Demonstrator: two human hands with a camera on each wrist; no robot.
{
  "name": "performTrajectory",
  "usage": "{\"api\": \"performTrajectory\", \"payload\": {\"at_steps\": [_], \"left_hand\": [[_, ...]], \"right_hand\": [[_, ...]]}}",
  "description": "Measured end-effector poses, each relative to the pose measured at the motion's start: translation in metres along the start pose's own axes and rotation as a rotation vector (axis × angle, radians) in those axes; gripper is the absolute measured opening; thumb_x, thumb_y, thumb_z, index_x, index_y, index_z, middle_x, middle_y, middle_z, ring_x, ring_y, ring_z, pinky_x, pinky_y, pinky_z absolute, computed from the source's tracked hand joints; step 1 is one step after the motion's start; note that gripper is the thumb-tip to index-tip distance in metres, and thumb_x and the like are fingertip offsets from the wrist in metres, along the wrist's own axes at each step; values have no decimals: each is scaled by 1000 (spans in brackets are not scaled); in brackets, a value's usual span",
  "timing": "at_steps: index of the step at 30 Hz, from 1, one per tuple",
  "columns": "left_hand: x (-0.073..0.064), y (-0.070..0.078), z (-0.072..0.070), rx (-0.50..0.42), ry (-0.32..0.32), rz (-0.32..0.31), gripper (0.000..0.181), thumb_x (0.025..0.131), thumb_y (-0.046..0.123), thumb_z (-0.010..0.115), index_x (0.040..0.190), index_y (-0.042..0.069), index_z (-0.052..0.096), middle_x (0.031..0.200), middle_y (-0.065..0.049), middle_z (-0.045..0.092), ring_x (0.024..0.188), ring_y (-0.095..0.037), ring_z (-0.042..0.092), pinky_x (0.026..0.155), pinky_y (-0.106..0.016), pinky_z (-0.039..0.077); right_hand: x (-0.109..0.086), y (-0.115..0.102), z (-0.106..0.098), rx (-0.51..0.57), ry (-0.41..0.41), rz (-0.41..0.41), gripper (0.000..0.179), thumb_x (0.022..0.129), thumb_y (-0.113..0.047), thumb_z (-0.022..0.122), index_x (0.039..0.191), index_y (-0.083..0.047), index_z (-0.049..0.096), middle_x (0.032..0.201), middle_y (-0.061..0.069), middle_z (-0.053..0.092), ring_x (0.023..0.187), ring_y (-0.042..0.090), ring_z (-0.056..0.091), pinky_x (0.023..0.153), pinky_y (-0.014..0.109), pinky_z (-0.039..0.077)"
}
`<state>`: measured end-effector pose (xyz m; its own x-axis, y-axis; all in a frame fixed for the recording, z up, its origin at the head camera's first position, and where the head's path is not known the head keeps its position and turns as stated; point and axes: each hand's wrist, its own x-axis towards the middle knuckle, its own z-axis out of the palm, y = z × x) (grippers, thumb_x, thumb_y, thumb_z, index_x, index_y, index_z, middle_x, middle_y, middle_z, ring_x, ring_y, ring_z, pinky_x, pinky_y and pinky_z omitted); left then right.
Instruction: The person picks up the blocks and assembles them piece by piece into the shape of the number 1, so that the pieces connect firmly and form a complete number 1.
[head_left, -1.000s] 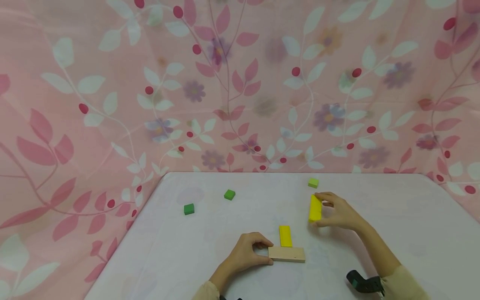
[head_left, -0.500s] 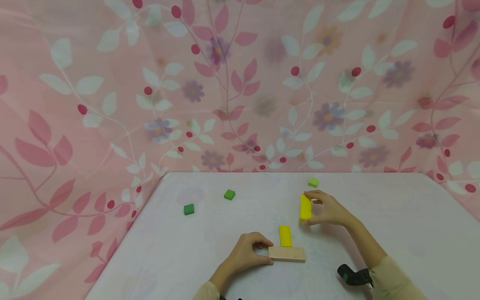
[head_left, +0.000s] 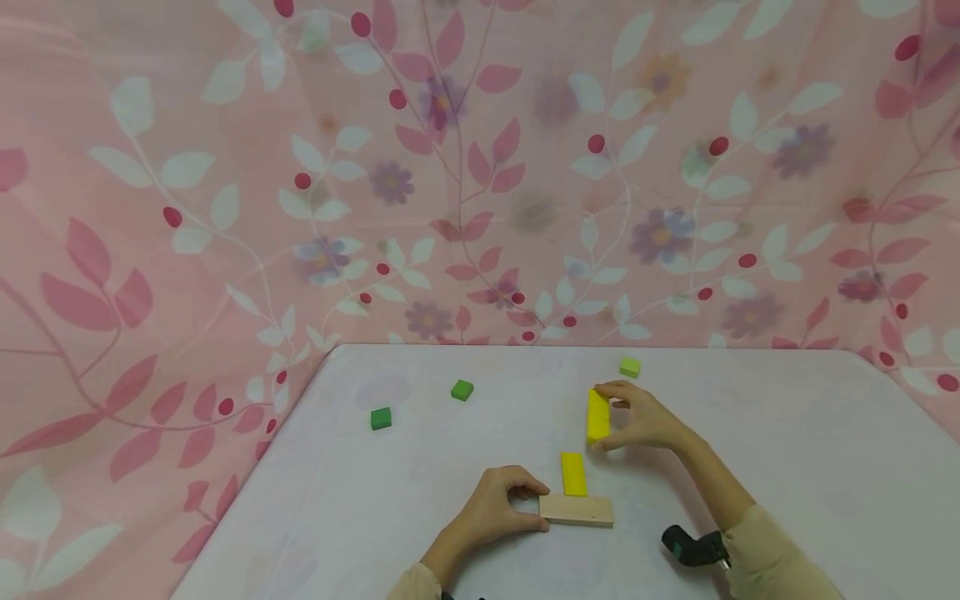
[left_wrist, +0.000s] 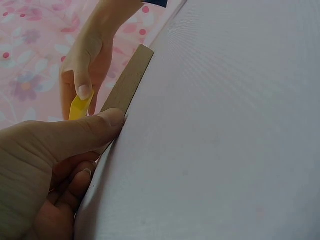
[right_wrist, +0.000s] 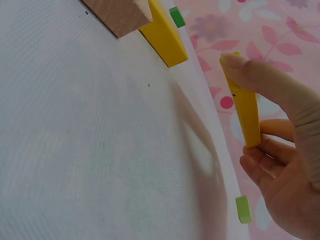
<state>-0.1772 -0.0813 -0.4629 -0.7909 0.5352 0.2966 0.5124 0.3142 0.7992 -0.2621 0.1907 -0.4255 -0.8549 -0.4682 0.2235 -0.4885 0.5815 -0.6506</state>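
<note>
At the left, the dark cube (head_left: pixel 381 418) and green cube (head_left: pixel 462 390) lie well apart from your hands; little threatens them. Your left hand (head_left: pixel 487 507) pinches the left end of the plank (head_left: pixel 576 511) across its width; a twist there could swing its free right end and shift the flat block (head_left: pixel 573 475) at its far side. Slightly right and farther, the raised block (head_left: pixel 598 417), yellow too, is pinched by its two ends in your right hand (head_left: pixel 654 419), seemingly off the table (head_left: pixel 787 433). If your thumb slips, it could tip or drop, perhaps striking the flat block. The lime cube (head_left: pixel 630 367) sits near those fingers, toward the far edge; a wide sweep might nudge it.

You can't tell whether the flat block touches the plank or runs under it. In the left wrist view, your left hand covers the plank's held end and part of the raised block. Both sleeves are cut off at the head view's near edge.
</note>
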Motion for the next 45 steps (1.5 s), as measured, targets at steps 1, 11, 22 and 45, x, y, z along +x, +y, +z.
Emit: {"api": "performTrajectory", "payload": {"at_steps": [1, 11, 22, 45], "left_hand": [[0, 0, 0, 2, 0, 0, 33, 63, 20, 79, 92, 8, 68, 86, 4, 65, 76, -6, 55, 69, -19, 47], [0, -1, 0, 11, -1, 13, 33, 64, 21, 79, 92, 8, 67, 87, 5, 64, 76, -3, 54, 69, -19, 47], [1, -1, 0, 22, 3, 31, 33, 63, 20, 79, 92, 8, 68, 86, 5, 65, 75, -4, 54, 68, -18, 48], [1, -1, -1, 14, -9, 1, 33, 64, 21, 79, 93, 8, 68, 86, 7, 64, 76, -3, 54, 69, -18, 47]], "right_hand": [[1, 0, 1, 0, -3, -3, 81, 59, -37, 80, 122, 4, 48, 122, 19, 48, 106, 31, 48, 88, 45, 41], [12, 2, 7, -3, -25, -38, 81, 59, -37, 80, 122, 3, 49, 121, 17, 49, 106, 30, 49, 88, 43, 42], [22, 6, 16, 8, -58, -15, 80, 60, -38, 80, 122, 3, 49, 122, 17, 49, 106, 29, 49, 89, 44, 41], [33, 12, 17, -37, -126, 5, 87, 58, -36, 81, 124, 8, 45, 123, 21, 47, 106, 32, 48, 91, 45, 39]]}}
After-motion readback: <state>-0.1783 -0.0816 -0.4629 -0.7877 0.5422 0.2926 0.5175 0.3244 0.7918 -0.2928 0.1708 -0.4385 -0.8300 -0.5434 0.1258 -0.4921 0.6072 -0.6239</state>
